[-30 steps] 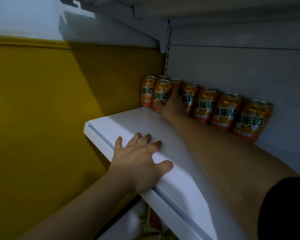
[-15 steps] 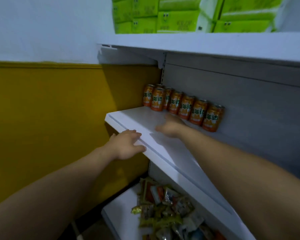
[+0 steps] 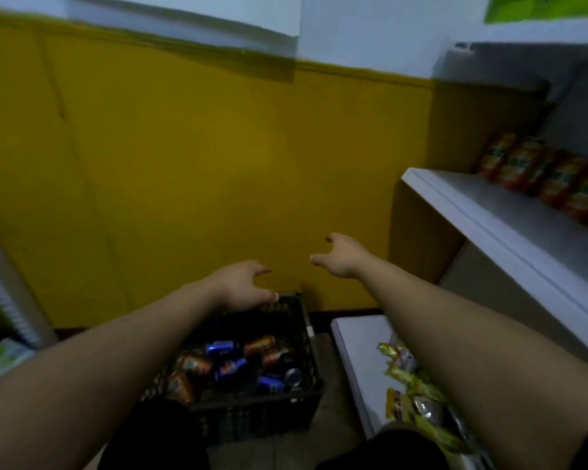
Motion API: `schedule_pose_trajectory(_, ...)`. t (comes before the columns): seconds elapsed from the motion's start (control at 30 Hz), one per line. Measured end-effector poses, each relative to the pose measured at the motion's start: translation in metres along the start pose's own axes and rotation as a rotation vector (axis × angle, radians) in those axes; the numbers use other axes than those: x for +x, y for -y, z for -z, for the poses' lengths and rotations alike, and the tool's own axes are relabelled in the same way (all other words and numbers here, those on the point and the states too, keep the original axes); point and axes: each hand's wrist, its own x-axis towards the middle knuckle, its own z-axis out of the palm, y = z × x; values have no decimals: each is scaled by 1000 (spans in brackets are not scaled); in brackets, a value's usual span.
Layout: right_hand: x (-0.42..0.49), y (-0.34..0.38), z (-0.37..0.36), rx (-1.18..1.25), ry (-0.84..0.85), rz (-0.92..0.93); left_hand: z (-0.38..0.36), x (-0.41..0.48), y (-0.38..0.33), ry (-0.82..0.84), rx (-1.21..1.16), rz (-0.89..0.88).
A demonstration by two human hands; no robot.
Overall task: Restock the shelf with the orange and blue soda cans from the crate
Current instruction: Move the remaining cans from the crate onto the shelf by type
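L hand (image 3: 241, 284), R hand (image 3: 343, 256) seem empty above crate (image 3: 252, 415) — blurry.

A mustard-yellow wall (image 3: 201, 164) was seen ahead, topped by a white band (image 3: 364, 28). Snack packets (image 3: 421, 408) were heaped on a lower white shelf board (image 3: 353, 340). Green boxes (image 3: 540, 6) were glimpsed, blurred, at the upper right.

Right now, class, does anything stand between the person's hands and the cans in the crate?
Nothing visible does. The left hand and right hand hover empty above the open crate, where the cans lie uncovered.
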Motion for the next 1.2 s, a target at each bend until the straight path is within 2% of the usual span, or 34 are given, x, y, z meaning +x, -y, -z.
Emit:
schedule_pose_trajectory(0.2, 30, 17, -97, -6, 254, 8, -52, -12, 93, 155, -179, 234)
schedule_pose_trajectory(0.33, 64, 2, -147, 17, 368, -30, -89, 10, 135, 199, -232, 298)
schedule_pose_trajectory(0.57, 159, -25, -231, 84, 494, -68, -166, 86, 216, 257, -378, 402)
schedule_pose_trajectory(0.67, 206, -35, -274, 115, 540, -112, -220, 137, 265, 337, -469, 479)
schedule_pose_trajectory(0.9, 276, -67, -386, 217, 587, -189, -254, 208, 283, 367, -472, 509)
schedule_pose_trajectory(1.07, 306, -79, -466, 299, 662, -255, -301, 240, 310, 434, -555, 493)
schedule_pose_trajectory(1.2, 318, -79, -511, 360, 646, -270, -330, 254, 326, 431, -635, 555)
